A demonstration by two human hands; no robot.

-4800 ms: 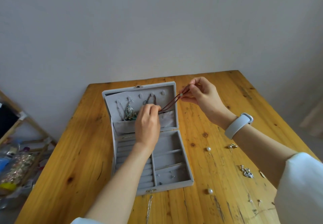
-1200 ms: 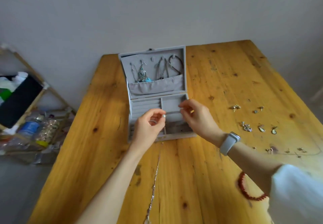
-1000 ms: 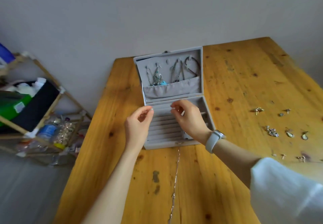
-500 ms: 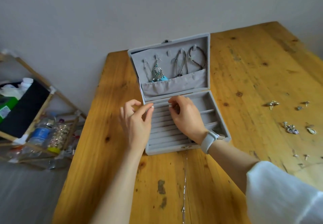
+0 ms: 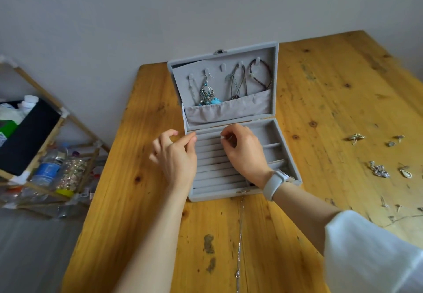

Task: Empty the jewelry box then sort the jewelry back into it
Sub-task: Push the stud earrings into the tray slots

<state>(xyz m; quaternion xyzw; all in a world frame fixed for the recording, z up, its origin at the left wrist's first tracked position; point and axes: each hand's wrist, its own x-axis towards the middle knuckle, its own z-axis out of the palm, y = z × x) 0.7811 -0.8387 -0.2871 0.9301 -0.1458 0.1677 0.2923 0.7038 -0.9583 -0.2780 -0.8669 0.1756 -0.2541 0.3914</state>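
We steadied the jewelry box (image 5: 233,155) on the desk (image 5: 137,201) with our left hand (image 5: 176,157), fingers loosely curled, while our right hand (image 5: 245,151) pinched something tiny over the ring slots (image 5: 212,167), apparently to seat it.

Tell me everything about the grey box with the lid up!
The grey velvety jewelry box lies open on the wooden table, lid upright with a metal clasp on top. Necklaces hang on the lid's hooks above a fabric pocket. The base has padded ring rolls and small compartments. The left hand touches its left edge; the right hand reaches over the rolls.
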